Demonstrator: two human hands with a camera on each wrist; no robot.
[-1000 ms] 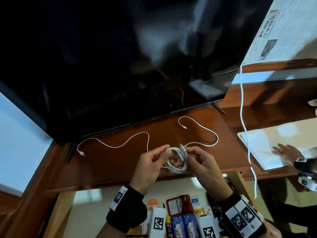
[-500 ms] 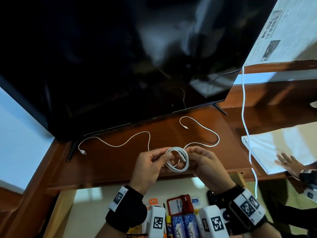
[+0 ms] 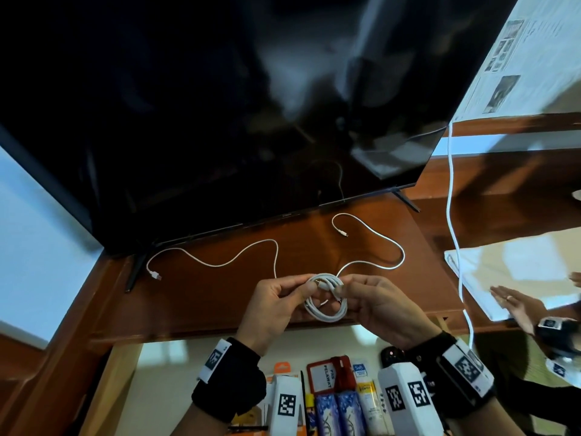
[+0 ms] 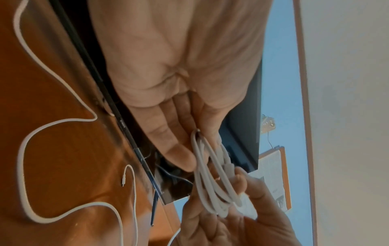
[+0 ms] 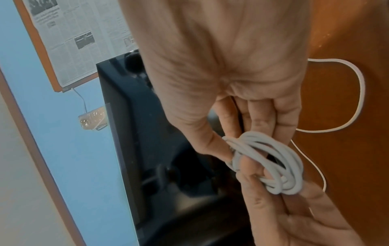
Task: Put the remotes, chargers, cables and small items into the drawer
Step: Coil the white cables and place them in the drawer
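Observation:
Both hands hold a coiled white cable [image 3: 327,298] above the front edge of the wooden TV shelf [image 3: 204,297]. My left hand [image 3: 301,292] pinches the coil's left side. My right hand [image 3: 347,291] pinches its right side, where a plug end lies across the loops. In the left wrist view the coil [image 4: 210,183] hangs between the left hand's fingertips [image 4: 181,159] and the right hand. The right wrist view shows the coil [image 5: 271,166] looped over fingers. A second white cable [image 3: 239,262] lies loose on the shelf behind the hands. The open drawer [image 3: 163,366] is below.
A large black TV [image 3: 220,121] stands at the back of the shelf. The drawer holds a red card holder [image 3: 330,372], blue tubes [image 3: 336,413] and a black remote [image 3: 391,355]. Another person's hand [image 3: 512,300] rests on white paper at right. A white cord [image 3: 452,215] hangs there.
The plug end that stuck up from the coil now lies across its loops. My hands stay in place, still turning the coil. The other person's hand has shifted slightly.

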